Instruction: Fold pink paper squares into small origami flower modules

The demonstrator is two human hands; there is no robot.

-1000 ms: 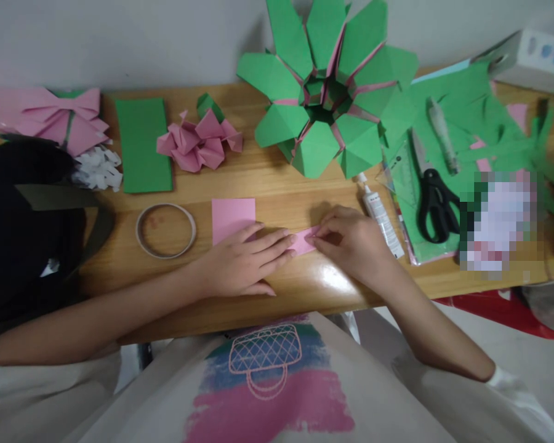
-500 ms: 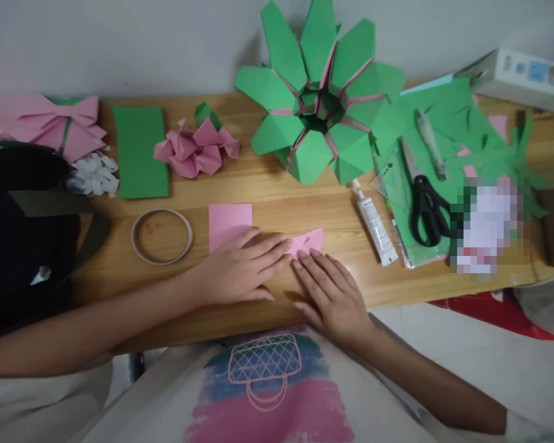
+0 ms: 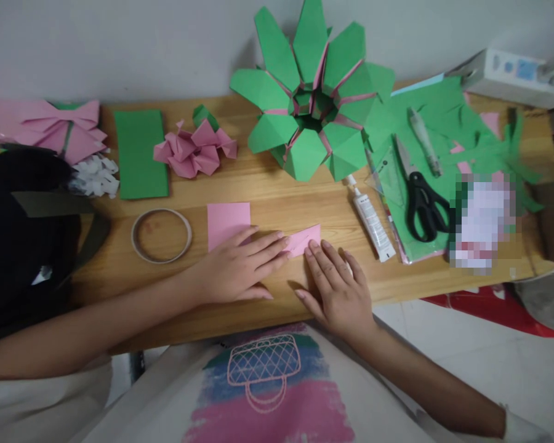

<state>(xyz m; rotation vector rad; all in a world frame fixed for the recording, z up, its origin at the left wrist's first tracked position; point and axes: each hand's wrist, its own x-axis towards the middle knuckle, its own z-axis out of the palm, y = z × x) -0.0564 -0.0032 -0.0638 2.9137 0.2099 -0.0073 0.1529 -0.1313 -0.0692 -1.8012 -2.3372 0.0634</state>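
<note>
Left hand: spread flat, palm down, not gripping; fingertips pointing right, resting on the left end of the folded pink paper.
Right hand: open too, palm down, not gripping; fingers pointing far and a bit left, pointer and next fingertip on the near edge of the folded pink paper, toward the right end; thumb out to the left, away from the paper.
Folded pink paper: flat on the wooden table, at the right of the left fingertips and just to the far side of the right fingertips.
Long way of the paper: mostly left to right, on a slant, right end farther than left end.
Nearer hand: neither, both touching; left hand at the left end, right hand along the near side.
Hidden bit: left end under the left fingers; cannot tell how much.
Pink square: left of the folded paper, flat, near part under the left hand.
Tape ring: farther left, apart from both hands.
Glue tube: to the right and a bit far from the right hand, not touching.
Black scissors: right of the glue tube, on green paper.
Big green paper flower: on the far side of the folded paper, well apart.
</note>
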